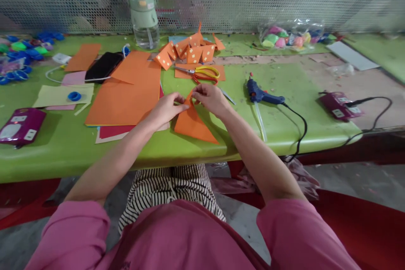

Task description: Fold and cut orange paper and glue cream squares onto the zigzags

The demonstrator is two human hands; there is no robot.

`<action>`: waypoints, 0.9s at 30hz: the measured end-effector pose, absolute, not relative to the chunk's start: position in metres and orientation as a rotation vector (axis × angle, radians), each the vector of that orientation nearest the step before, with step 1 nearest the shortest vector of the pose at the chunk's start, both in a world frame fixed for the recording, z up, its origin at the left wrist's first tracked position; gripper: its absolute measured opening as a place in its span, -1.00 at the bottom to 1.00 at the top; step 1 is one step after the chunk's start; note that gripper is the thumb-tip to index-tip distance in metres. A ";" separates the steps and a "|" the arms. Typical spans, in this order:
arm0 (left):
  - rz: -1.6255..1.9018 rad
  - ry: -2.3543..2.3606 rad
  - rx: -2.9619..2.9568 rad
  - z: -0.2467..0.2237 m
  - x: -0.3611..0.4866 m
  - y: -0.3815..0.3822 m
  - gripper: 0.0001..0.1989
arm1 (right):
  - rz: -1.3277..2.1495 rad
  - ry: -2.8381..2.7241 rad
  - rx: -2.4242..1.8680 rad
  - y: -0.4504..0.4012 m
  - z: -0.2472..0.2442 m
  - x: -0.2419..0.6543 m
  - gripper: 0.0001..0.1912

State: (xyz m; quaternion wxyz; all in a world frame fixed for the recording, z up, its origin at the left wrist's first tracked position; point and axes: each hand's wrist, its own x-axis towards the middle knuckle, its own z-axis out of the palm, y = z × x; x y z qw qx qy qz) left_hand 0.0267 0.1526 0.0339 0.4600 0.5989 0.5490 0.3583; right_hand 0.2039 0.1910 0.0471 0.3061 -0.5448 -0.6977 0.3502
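Note:
A folded piece of orange paper (195, 125) lies near the table's front edge, its narrow end pointing away from me. My left hand (168, 107) pinches that narrow end from the left. From the right, my right hand (210, 98) grips the same tip between thumb and fingers. Just beyond my hands, scissors (207, 72) with yellow and red handles rest on a strip of orange paper. Behind them stand folded orange paper shapes (193, 48) with pale square dots. A stack of orange sheets (133, 97) is beside my left hand.
A blue glue gun (262, 93) with a cord lies to the right, near a purple power socket (341, 105). Another purple socket (22, 125) sits far left. At the back are a water bottle (144, 19) and a plastic bag of colourful pieces (291, 36). A black phone (103, 67) lies left.

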 end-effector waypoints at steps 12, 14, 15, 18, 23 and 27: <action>1.026 1.211 1.266 0.048 0.031 0.150 -0.70 | 1.197 -1.716 -1.087 0.179 0.049 0.206 -0.54; 1.020 1.248 1.293 0.049 0.030 0.149 -0.72 | 1.213 -1.697 -1.047 0.179 0.049 0.208 -0.53; 1.013 1.251 1.311 0.051 0.030 0.149 -0.75 | 1.215 -1.684 -1.024 0.179 0.049 0.209 -0.53; 0.973 1.219 1.349 0.056 0.030 0.145 -0.81 | 1.176 -1.660 -1.009 0.181 0.047 0.213 -0.52; 0.901 1.237 1.269 0.063 0.034 0.139 -0.83 | 1.089 -1.623 -1.038 0.180 0.047 0.214 -0.48; 0.965 1.223 1.333 0.061 0.034 0.140 -0.84 | 1.147 -1.685 -1.024 0.178 0.049 0.215 -0.44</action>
